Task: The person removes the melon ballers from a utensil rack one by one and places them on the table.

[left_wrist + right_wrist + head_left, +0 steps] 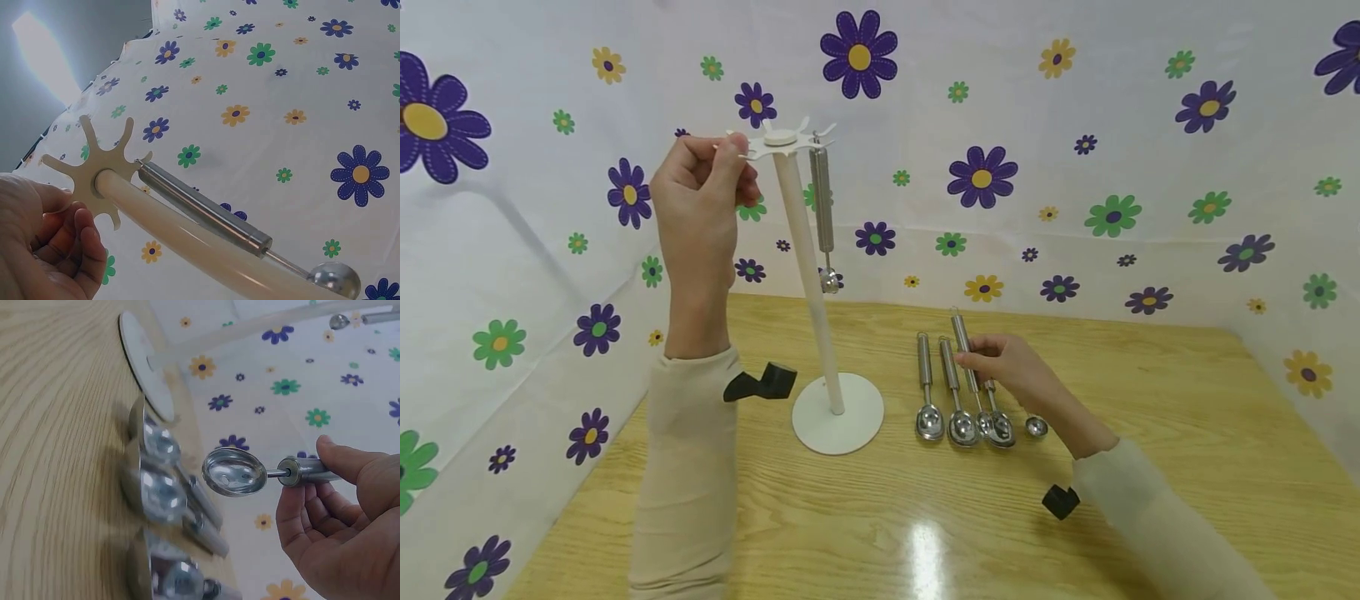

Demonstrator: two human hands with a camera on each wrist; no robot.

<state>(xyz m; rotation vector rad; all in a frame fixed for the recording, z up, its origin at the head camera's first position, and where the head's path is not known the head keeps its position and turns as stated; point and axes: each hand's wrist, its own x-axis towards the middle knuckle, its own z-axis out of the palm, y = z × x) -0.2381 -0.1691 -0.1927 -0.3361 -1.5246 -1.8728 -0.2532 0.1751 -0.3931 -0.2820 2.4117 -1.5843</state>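
My left hand (700, 179) pinches a prong of the hooked top (781, 142) of a white utensil stand (808, 267). From another hook of that top hangs a metal scoop (822, 200) with a small bowl; its handle (203, 209) runs beside the pole in the left wrist view. My right hand (1011, 367) grips a second metal scoop (234, 472) by its cylindrical handle, thumb on one side and fingers on the other. Raised over the table, this scoop has its bowl lower than its handle and overlaps the lying scoops in the head view.
Below my right hand several metal scoops lie side by side on the wooden table (820, 517), including a larger scoop (929, 423) at the left and a small scoop (1036, 426) at the right. The stand's round base (857, 433) is left of them. Behind hangs a flowered cloth (910, 125).
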